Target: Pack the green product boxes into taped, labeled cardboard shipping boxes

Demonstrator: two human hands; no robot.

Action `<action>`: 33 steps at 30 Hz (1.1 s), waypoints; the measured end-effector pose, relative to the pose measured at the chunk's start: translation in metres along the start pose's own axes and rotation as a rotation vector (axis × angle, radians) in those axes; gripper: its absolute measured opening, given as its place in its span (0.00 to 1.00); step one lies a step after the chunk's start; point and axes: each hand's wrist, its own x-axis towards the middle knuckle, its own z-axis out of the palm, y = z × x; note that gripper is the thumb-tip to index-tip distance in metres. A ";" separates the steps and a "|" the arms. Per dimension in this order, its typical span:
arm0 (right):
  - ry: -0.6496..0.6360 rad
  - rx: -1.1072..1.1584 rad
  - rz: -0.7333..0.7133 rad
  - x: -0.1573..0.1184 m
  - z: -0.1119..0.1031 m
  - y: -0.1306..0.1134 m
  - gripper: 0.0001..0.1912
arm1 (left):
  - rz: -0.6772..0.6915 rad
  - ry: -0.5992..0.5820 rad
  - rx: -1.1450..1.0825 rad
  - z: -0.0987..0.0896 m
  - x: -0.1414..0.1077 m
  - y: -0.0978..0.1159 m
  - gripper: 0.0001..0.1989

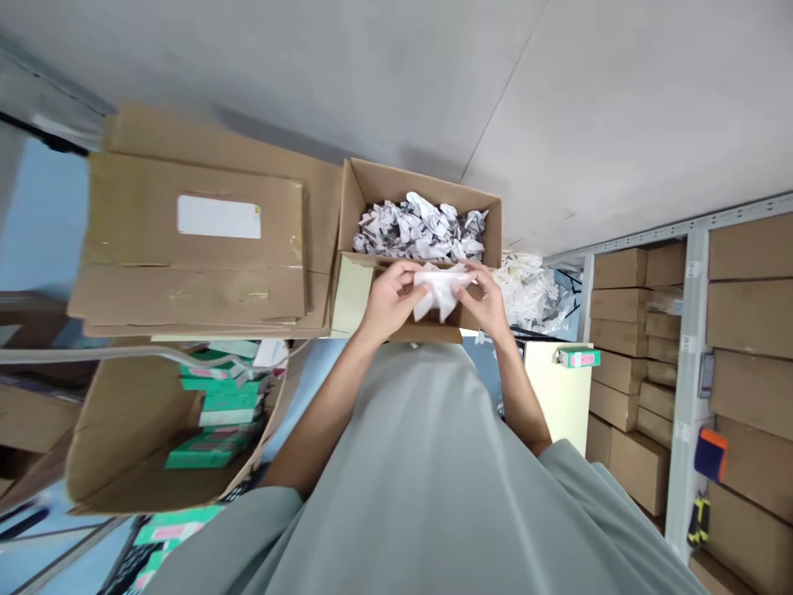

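Creased matt paper sheet (441, 291), matt cardboard box (384, 183), softly folded cloth shirt (427, 463), smooth metal post (692, 330)

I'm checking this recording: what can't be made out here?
- Head view: the bottom of the open box, hidden by crumpled paper.
- Head view: any print on the white label, too small and blurred.
- Head view: the far side of the white paper, turned away, between the left hand and right hand.
- Head view: the lowest green packs, partly covered by the sleeve.
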 end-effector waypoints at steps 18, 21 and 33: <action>0.076 -0.186 0.170 -0.056 0.043 0.047 0.11 | -0.077 -0.153 0.550 0.003 -0.027 -0.057 0.17; -0.057 -0.330 0.160 -0.057 0.040 0.044 0.07 | -0.126 -0.325 0.645 -0.006 -0.015 -0.058 0.13; -0.543 -1.130 0.374 -0.013 0.041 0.008 0.26 | -0.177 -0.259 0.978 -0.011 -0.020 -0.051 0.26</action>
